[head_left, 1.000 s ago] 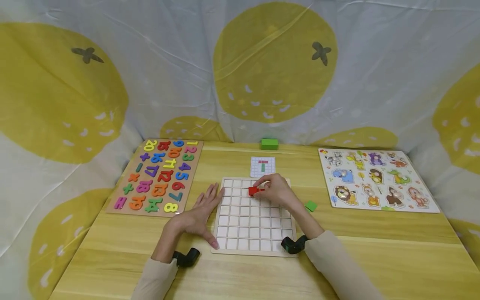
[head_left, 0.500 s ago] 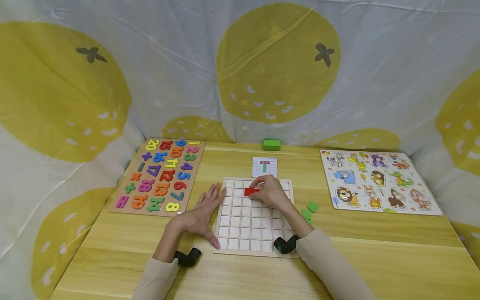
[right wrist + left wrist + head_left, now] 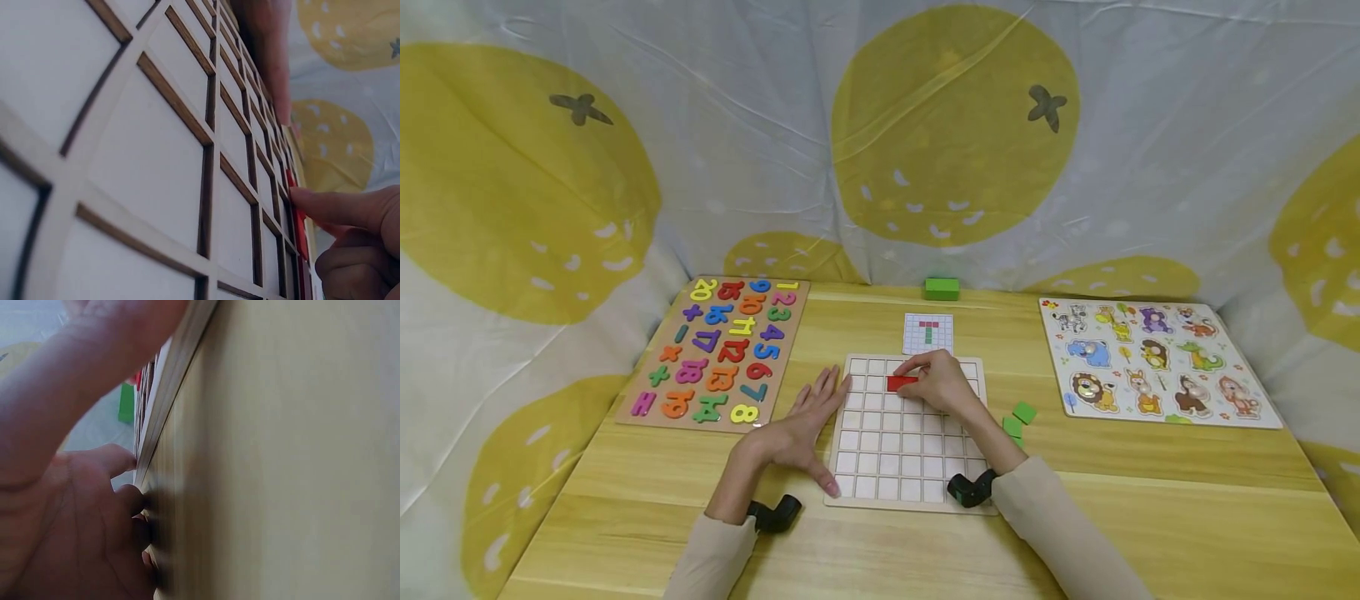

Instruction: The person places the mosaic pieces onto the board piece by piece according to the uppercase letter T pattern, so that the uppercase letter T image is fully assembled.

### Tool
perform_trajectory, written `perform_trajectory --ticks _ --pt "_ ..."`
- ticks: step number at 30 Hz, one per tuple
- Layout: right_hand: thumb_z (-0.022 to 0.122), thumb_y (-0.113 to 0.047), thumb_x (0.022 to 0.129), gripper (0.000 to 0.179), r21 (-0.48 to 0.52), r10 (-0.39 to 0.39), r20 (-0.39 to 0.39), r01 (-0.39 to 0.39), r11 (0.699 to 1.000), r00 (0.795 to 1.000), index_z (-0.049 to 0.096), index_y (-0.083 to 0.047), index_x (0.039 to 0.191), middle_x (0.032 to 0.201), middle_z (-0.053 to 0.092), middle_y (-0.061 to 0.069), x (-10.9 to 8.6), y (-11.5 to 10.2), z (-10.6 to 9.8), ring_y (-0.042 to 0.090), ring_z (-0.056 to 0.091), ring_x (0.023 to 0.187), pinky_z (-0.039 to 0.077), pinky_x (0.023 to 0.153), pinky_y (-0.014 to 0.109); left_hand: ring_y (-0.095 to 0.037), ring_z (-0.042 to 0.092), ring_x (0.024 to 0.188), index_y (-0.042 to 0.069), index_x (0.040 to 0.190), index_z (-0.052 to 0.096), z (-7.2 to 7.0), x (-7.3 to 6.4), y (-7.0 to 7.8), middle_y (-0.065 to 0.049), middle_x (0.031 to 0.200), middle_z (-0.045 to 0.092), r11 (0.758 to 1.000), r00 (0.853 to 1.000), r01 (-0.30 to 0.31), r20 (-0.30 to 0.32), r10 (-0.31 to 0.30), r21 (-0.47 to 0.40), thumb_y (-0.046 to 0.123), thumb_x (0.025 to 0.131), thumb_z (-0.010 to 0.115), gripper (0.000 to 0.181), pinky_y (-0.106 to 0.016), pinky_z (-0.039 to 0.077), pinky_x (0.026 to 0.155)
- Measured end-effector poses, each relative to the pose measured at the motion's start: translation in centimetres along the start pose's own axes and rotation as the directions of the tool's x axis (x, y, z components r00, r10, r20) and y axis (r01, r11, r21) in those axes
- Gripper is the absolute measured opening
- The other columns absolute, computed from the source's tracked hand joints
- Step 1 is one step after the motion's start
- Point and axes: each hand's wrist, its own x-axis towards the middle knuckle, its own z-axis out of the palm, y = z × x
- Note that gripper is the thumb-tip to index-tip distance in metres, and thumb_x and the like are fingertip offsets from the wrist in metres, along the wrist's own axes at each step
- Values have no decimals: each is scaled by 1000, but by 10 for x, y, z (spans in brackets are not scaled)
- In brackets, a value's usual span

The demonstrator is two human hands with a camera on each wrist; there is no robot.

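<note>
A wooden grid board with white square cells lies flat on the table. My right hand pinches a red tile at the second row from the far side. In the right wrist view, the thumb presses against red tile pieces standing in or over the cells; the hand hides part of the red. My left hand spreads along the board's left edge, thumb at the near corner and fingers on the left side. In the left wrist view, its thumb lies against the board's side.
A pattern card with a red and green T lies beyond the board, and a green block behind it. Loose green tiles lie right of the board. A number puzzle is at left, an animal puzzle at right.
My right hand has shifted slightly left with the red tile and brought it down into line with the grid. More green tiles show beside the right wrist. The left hand stays put.
</note>
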Motion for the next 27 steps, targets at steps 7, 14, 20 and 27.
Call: perform_trajectory --ticks 7,14,20,27 --pt "90 -6 77 21 -51 -7 -18 6 999 1000 83 -9 96 52 43 -4 4 0 5 10 34 52 25 50 22 -37 -21 160 9 167 -4 0 0 0 -17 172 -23 1000 1000 2 -1 -2 3 43 55 102 157 -60 -7 131" --pt "85 -8 82 33 -20 -14 70 16 1000 997 80 -10 115 53 38 -4 -3 1 -5 10 32 50 25 49 22 -37 -21 160 10 167 -3 1 1 0 -16 172 -23 1000 1000 5 -2 -5 3 44 55 102 157 -60 -7 131" --pt "77 -15 92 36 36 -40 65 37 999 997 74 -9 128 61 41 -3 -24 13 -36 12 34 55 28 51 22 -37 -21 160 9 167 -3 1 1 1 -17 172 -23 1000 1000 -2 -4 2 -5 41 54 103 158 -59 -8 131" --pt "77 -18 93 35 11 -30 30 29 1000 999 71 -6 125 58 33 -5 -54 51 -85 10 26 51 23 47 22 -37 -22 160 9 167 -4 2 0 1 -17 172 -23 1000 1000 0 -12 0 -11 40 53 103 159 -59 -9 130"
